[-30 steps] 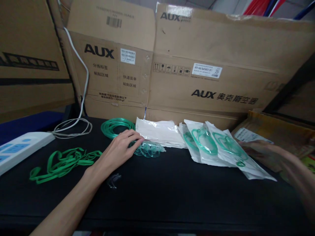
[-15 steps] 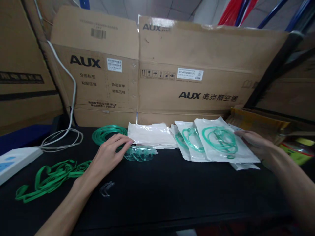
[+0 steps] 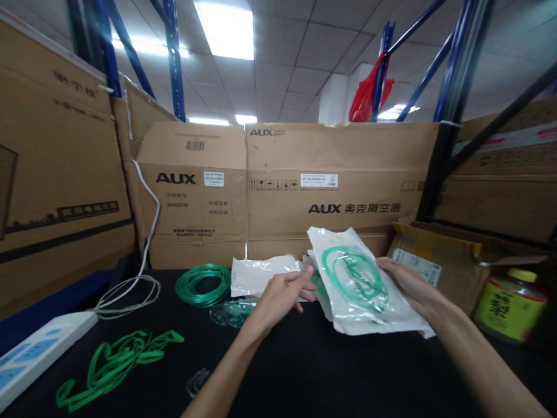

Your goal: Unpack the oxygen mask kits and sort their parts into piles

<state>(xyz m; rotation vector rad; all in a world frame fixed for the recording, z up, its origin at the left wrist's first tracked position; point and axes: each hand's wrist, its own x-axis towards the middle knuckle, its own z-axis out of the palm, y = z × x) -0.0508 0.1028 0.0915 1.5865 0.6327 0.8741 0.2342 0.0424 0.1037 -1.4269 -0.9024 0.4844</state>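
Note:
My right hand (image 3: 409, 285) grips the right edge of clear-and-white packets (image 3: 402, 316) stacked on each other, raised and tilted. Coiled green tubing (image 3: 333, 270) shows through the top one; its fingertips are hidden behind the pack. Just left of the stack, my left hand (image 3: 282, 293) is open and holds nothing, thumb stretched out and fingers loosely bent. Behind it lie flat white pouches (image 3: 256, 277). Clear greenish plastic pieces (image 3: 237, 312), partly covered by my left wrist, sit beside a coil of green tube (image 3: 203, 285).
Green elastic straps (image 3: 115, 366) and small clear pieces (image 3: 198, 382) lie at the front left. A white power strip (image 3: 52, 354) with a cable is at the left edge. Cardboard (image 3: 278, 223) walls the back. On the right stand an open carton (image 3: 456, 255) and a yellow-lidded jar (image 3: 511, 305).
The view has tilted up. My left hand has moved right, from the clear plastic pieces to the packets. The fanned packets are now gathered and lifted at my right hand.

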